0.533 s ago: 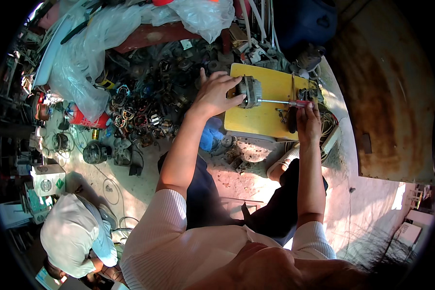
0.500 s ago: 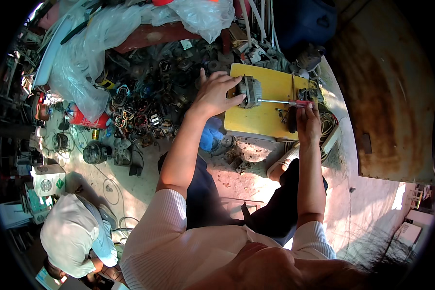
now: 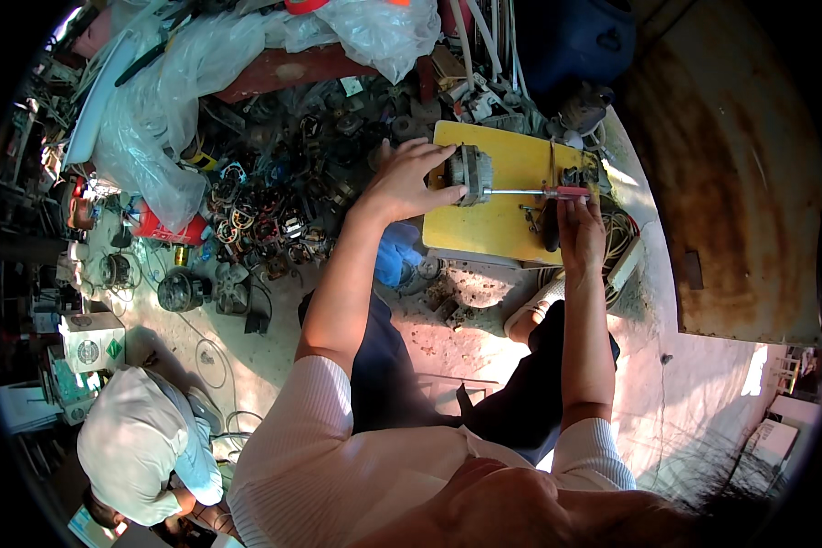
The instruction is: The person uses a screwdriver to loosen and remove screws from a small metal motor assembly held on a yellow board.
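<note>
On a yellow board (image 3: 511,233) lies a small grey electric motor (image 3: 470,173). My left hand (image 3: 413,178) grips it from the left, thumb on the near side and fingers over the far side. A screwdriver (image 3: 568,194) with a red handle is pinched in the fingers of my right hand (image 3: 582,228). Its metal shaft lies level and points left, with the tip against the motor's right face; the exact contact point is too small to make out. Several small screws (image 3: 531,217) and a dark tool handle (image 3: 551,226) rest beside my right hand.
Beyond and left of the board spreads a heap of motor parts and wires (image 3: 274,201), partly under clear plastic sheeting (image 3: 173,128). A blue barrel (image 3: 575,46) stands at the back, a rusty metal sheet (image 3: 740,173) on the right. Another person (image 3: 142,438) crouches at lower left.
The screwdriver's handle has turned slightly in my right fingers and shifted a little left. My left hand stays on the motor, which has barely moved.
</note>
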`<state>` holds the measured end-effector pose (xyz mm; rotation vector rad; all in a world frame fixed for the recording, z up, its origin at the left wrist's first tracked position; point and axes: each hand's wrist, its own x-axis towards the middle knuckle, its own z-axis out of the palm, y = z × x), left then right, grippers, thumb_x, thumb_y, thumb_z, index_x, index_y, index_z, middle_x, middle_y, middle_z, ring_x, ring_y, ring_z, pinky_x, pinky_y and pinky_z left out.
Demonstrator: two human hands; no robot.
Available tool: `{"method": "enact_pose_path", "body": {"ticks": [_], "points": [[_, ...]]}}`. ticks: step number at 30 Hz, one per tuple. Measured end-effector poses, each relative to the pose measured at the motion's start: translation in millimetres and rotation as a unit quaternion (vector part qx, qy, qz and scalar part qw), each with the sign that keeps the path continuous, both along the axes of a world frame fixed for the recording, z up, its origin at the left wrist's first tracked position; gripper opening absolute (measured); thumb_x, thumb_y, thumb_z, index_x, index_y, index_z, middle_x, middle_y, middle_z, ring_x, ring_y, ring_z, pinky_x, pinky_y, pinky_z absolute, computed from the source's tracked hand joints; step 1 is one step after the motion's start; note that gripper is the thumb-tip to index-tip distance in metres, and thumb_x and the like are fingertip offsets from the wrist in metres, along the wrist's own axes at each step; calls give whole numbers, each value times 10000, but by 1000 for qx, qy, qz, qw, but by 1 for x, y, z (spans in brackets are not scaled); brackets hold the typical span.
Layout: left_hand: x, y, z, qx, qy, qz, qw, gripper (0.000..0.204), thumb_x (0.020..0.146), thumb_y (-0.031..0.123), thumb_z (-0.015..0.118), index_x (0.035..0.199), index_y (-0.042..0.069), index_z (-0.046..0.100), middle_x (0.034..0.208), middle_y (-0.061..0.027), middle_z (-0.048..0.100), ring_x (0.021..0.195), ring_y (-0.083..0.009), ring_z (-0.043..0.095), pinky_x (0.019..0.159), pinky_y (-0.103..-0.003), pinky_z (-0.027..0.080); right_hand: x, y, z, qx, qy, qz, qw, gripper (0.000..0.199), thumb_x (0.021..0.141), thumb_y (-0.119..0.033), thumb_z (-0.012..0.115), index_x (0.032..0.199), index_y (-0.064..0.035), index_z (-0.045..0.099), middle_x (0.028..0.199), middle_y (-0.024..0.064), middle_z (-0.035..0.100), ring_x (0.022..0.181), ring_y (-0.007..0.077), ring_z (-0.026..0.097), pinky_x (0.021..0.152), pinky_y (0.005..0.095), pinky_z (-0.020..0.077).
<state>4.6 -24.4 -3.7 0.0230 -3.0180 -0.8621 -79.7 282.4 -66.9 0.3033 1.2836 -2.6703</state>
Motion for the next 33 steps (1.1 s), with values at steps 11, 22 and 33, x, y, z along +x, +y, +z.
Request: {"method": "enact_pose_path", "body": {"ticks": [11, 22, 33], "points": [[-3, -4, 1, 3, -32, 3, 999, 866, 746, 567, 761, 1494, 227, 488, 1529, -147, 449, 1480, -291, 301, 1216, -607, 60, -4, 2, -3, -24, -4, -4, 1000, 362, 1040, -123, 550, 1398, -93, 496, 1188, 56, 640, 1084, 167, 638, 981, 316, 534], [-1, -3, -2, -11, -11, -6, 1000, 907, 724, 619, 749, 1483, 191, 497, 1496, -116, 498, 1450, -274, 351, 1197, -629, 82, 3, 0, 4, 35, -27, 0, 999, 236, 1023, -158, 598, 1251, -105, 565, 1108, 26, 656, 979, 128, 654, 831, 257, 565], [2, -5, -7, 2, 10, -2, 1000, 878, 739, 580, 759, 1476, 176, 508, 1468, -118, 520, 1428, -274, 373, 1198, -632, 68, 13, -11, 23, 56, -21, 0, 998, 285, 1017, -199, 618, 1295, -169, 564, 1156, 2, 646, 1002, 118, 646, 808, 234, 530]]}}
